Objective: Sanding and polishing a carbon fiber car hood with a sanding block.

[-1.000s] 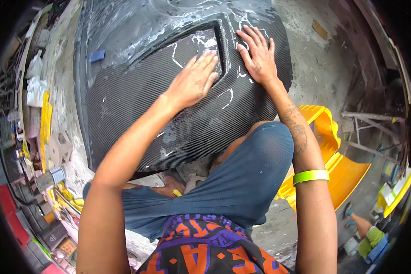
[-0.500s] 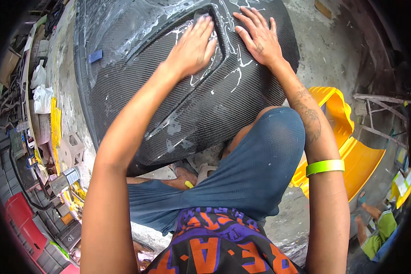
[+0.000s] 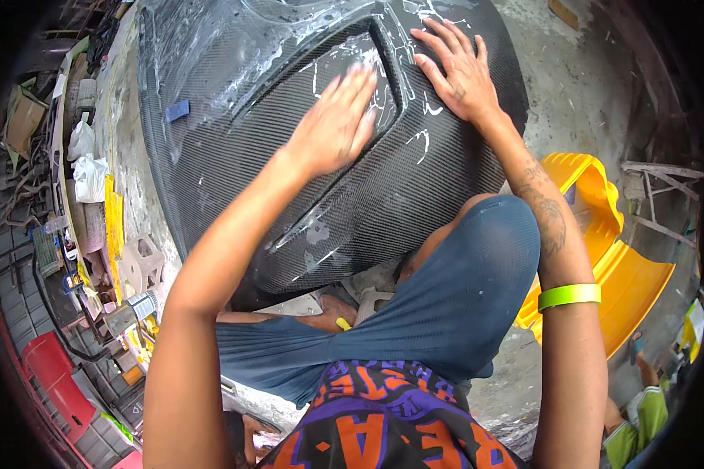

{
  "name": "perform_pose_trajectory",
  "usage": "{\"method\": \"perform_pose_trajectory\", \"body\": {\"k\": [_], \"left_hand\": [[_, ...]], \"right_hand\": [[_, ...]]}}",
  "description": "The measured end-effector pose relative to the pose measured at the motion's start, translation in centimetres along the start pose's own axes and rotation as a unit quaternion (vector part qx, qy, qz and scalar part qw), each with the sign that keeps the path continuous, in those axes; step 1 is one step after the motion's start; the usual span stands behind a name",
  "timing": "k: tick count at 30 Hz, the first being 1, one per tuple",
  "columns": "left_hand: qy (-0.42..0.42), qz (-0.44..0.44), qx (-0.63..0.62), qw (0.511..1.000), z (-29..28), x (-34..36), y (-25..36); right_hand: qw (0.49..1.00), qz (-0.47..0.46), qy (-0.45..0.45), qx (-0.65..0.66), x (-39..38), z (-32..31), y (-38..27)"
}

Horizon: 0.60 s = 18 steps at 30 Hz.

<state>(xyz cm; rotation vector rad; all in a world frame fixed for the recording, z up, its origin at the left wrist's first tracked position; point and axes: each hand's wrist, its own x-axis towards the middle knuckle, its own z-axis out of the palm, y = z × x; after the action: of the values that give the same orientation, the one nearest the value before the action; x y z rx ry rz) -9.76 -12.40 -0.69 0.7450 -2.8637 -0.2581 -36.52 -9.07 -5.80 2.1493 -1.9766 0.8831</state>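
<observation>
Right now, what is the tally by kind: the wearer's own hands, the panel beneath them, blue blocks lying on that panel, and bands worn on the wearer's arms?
Hands: 2, the left hand and the right hand
Dark woven-pattern panel: 1
Blue block: 1
Lime-green band: 1
Total: 5

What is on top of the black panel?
On the black panel lie a blue block, whitish smears and the right hand; the left hand is over its recess. Anything directly beneath either palm is hidden.
</observation>
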Motion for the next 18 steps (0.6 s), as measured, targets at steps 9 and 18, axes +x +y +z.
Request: {"method": "perform_pose_trajectory", "body": {"k": [9, 18], "left_hand": [[-0.037, -0.047, -0.013, 0.998, -1.2, -1.8, -1.7], [-0.029, -0.064, 0.014, 0.997, -2.4, -2.3, -3.9]], "right_hand": [[1.0, 0.0, 0.003, 0.002, 0.2, -0.1, 0.0], [1.0, 0.005, -0.021, 0.003, 0.0, -0.4, -0.1]]}}
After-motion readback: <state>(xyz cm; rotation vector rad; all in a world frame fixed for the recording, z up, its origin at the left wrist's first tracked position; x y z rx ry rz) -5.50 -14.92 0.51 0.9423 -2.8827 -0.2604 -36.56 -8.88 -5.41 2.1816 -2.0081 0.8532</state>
